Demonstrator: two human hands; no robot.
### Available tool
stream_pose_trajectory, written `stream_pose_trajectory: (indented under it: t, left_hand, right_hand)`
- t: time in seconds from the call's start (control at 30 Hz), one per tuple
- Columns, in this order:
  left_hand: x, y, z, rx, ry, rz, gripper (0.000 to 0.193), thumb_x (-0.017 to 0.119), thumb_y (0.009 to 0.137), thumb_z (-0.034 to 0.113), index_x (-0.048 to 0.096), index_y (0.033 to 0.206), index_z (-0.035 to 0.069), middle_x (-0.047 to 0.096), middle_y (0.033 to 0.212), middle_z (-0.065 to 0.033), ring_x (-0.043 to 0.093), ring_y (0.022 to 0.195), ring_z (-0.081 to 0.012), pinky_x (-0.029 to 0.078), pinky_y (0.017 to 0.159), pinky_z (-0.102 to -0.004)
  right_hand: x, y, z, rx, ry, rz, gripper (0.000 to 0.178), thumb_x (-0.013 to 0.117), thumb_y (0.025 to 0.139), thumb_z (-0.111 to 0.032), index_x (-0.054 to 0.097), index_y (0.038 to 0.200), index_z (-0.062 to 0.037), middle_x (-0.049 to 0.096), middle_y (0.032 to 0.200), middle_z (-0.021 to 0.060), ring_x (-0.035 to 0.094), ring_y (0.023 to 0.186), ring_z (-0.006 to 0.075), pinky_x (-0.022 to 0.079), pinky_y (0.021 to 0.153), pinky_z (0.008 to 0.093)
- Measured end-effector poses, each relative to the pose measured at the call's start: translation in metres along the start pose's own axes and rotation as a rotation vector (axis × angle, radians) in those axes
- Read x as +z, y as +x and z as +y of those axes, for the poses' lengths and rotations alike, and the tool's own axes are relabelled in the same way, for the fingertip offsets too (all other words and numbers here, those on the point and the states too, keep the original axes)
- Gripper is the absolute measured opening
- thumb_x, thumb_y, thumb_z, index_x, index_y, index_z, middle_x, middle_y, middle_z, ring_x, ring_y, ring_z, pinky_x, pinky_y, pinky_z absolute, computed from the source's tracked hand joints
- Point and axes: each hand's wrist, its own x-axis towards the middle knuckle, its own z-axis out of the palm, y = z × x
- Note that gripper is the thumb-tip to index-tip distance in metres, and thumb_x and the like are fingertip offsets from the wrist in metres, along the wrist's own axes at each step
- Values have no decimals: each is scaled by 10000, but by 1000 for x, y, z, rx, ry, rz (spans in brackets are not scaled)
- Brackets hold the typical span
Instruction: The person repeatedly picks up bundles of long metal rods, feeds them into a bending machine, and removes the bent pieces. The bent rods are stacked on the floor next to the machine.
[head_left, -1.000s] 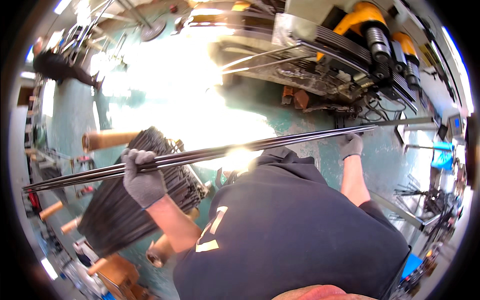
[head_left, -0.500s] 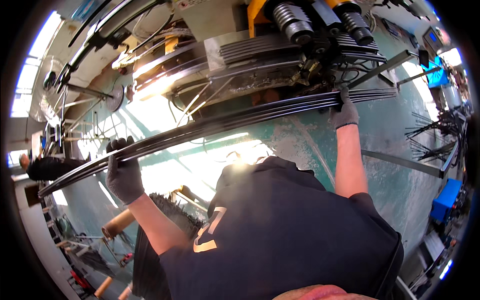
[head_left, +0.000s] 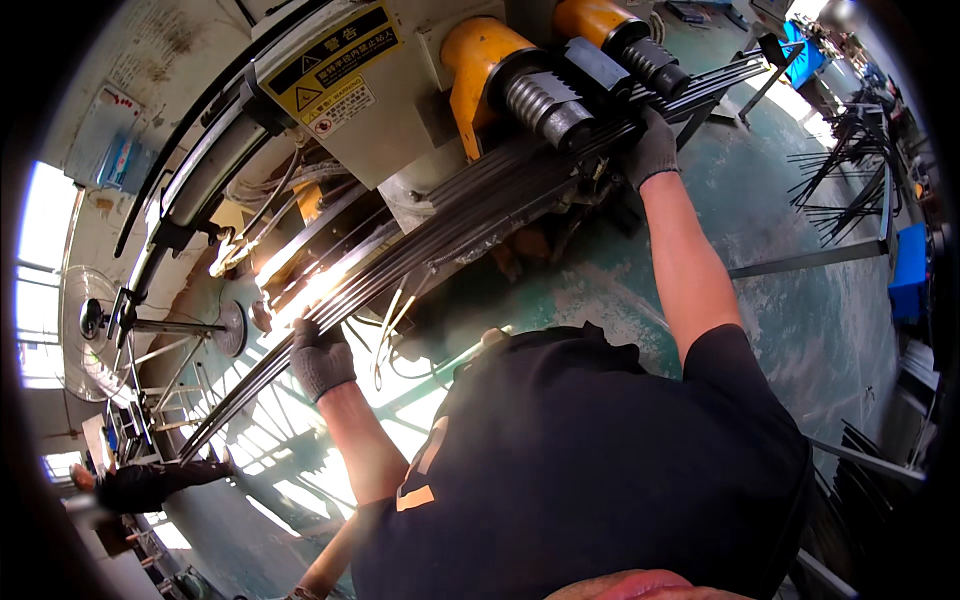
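Observation:
A bundle of long, thin dark metal bars point(head_left: 243, 396) slants from the lower left up to the far right, across the front of a grey machine point(head_left: 405, 110). My left hand point(head_left: 322, 362), in a dark glove, is closed on the bars left of the machine; its fingertips are partly hidden. Toward the other end, my right hand point(head_left: 652, 150), gloved alike, grips the bars from the near side just below the ribbed steel cylinders point(head_left: 545, 112). The bars run along the machine's front ledge, close against it. Whether they rest on it I cannot tell.
Yellow housings point(head_left: 485, 50) carry the ribbed cylinders. A standing fan point(head_left: 92, 318) is at the left, with a person point(head_left: 145, 488) in dark clothes below it. At the right, a metal rack point(head_left: 885, 190) holds several dark rods, near a blue box point(head_left: 908, 272).
Both hands have carried the bars up and forward from in front of my body to the machine's edge. The bundle now slants more steeply, and my view has turned and shifted.

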Motion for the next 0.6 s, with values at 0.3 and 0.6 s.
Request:
stream_pose_trajectory:
  t: [0.3, 0.6]
  left_hand:
    - [36, 38, -80, -181, 85, 120, 309, 617, 1037, 193, 643, 1234, -44, 697, 1193, -142, 672, 1109, -267, 575, 985, -367]
    - [75, 37, -74, -230, -48, 135, 355, 530, 1074, 250, 639, 1260, -32, 688, 1266, -155, 633, 1202, -334, 489, 1093, -505]
  right_hand:
    - [-4, 65, 62, 141, 92, 182, 331, 641, 974, -365, 696, 1185, -116, 704, 935, 33, 680, 869, 233, 550, 739, 372]
    - [21, 58, 58, 33, -226, 442, 418, 587, 1010, -384, 727, 1116, -5, 745, 1062, 155, 713, 925, 243, 551, 800, 386]
